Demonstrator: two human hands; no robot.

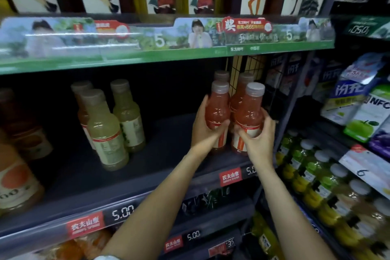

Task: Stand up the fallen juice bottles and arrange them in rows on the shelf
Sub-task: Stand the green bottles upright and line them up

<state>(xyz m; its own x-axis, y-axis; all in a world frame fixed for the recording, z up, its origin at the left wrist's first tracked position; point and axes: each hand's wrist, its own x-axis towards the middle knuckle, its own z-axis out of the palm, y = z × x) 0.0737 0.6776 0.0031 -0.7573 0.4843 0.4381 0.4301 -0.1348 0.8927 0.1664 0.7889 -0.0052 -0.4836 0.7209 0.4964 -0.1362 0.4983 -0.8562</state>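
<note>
Both hands worked at the right end of the dark shelf (160, 167). Left hand (205, 127) wrapped around a pink bottle (218, 110), fingers curled across its label, thumb up the left side. Right hand (256, 136) gripped a second pink bottle (250, 112) just beside the first, fingers over the lower label. Both bottles stood upright, side by side at the front, bases on or very near the shelf; could not tell which. Two more pink bottles (242, 82) stood directly behind them, next to a wire grid (249, 67). Three pale yellow bottles (105, 131) stood upright mid-shelf, well apart from the pink group. Orange bottles (14, 177) at far left. Price tags (122, 212) along the shelf edge read 5.00.
</note>
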